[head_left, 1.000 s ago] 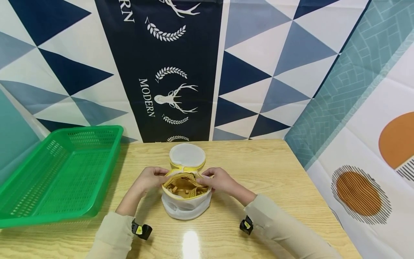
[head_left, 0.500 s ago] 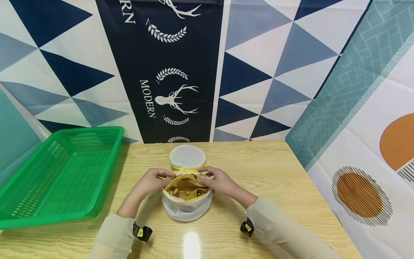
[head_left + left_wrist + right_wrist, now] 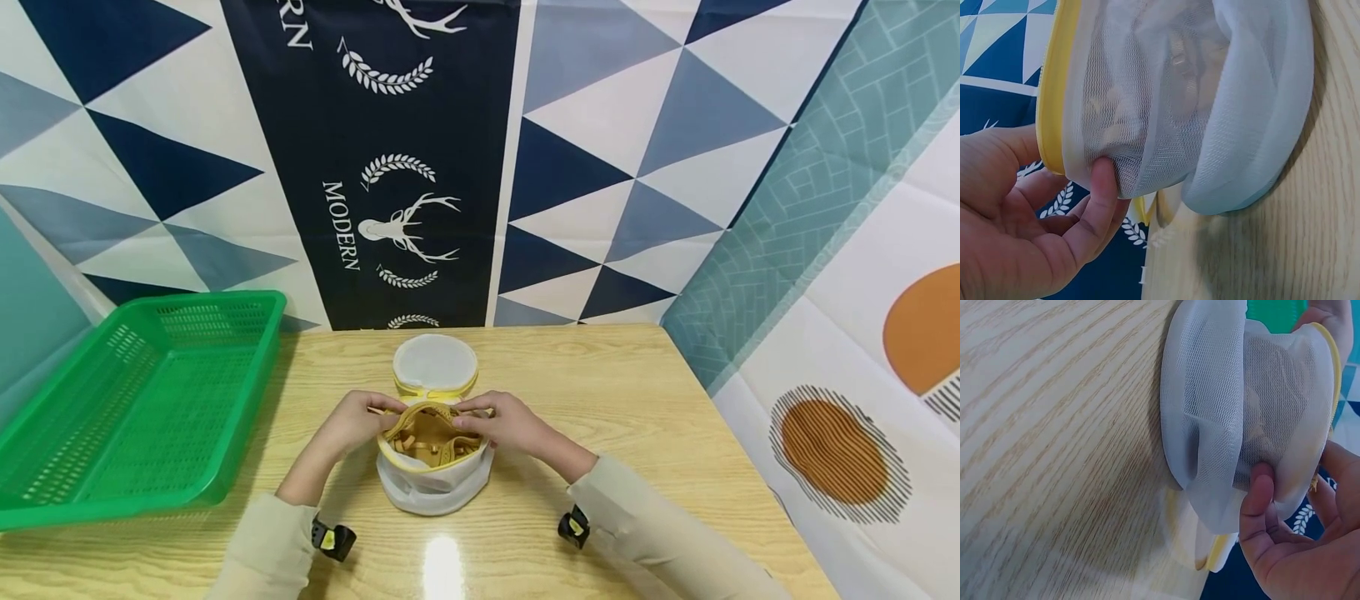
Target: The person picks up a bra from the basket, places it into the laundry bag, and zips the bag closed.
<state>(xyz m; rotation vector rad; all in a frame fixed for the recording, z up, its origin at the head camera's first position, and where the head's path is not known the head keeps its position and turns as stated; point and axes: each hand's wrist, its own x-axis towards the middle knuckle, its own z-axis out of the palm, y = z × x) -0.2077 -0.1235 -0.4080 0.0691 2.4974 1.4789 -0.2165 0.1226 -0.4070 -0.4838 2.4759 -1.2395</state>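
A white mesh laundry bag [image 3: 435, 498] with yellow zip trim stands upright on the table. Its round lid [image 3: 435, 363] is folded back behind it. Inside lies a mustard-yellow bra [image 3: 431, 429], with its lacy edge and narrow straps showing at the mouth. From the left, my left hand [image 3: 357, 427] pinches the bra's upper edge; its other fingers [image 3: 1102, 194] touch the mesh outside. My right hand [image 3: 512, 423] pinches the bra's edge on the other side, some fingers [image 3: 1255, 503] against the outer mesh. The bag hides the lower part of the bra.
To the left stands a green plastic basket [image 3: 217, 487] with perforated walls. The pale wooden table [image 3: 592, 392] meets a patterned cloth backdrop [image 3: 420, 125] at the back and another printed cloth [image 3: 810, 333] on the right.
My left hand has shifted a little to the right, inward over the bag's mouth. The bra's edge between the hands now arches up more. The right hand has barely moved.
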